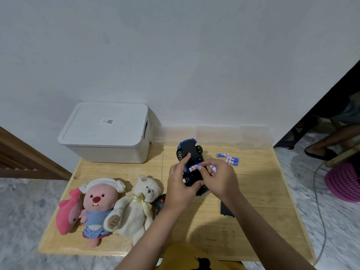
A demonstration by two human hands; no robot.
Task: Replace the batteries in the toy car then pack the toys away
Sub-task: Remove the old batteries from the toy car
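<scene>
A blue and black toy car [188, 151] is turned underside up above the wooden table [253, 191]. My left hand [180, 184] grips its left side, the index finger stretched along the chassis. My right hand [218, 178] pinches a white and blue battery [194, 167] lying across the car's open battery bay, and another battery [213, 168] shows between its fingers. Three more batteries [229, 159] lie on the table to the right of the car. A white lidded storage box [105, 133] stands at the back left.
A pink dolphin plush [68, 213], a pink beaver plush [98, 207] and a cream teddy bear [136, 205] lie at the front left. A black remote [160, 203] sits beside the bear. A flat black piece [226, 210] lies under my right forearm. A purple basket [344, 182] stands on the floor at right.
</scene>
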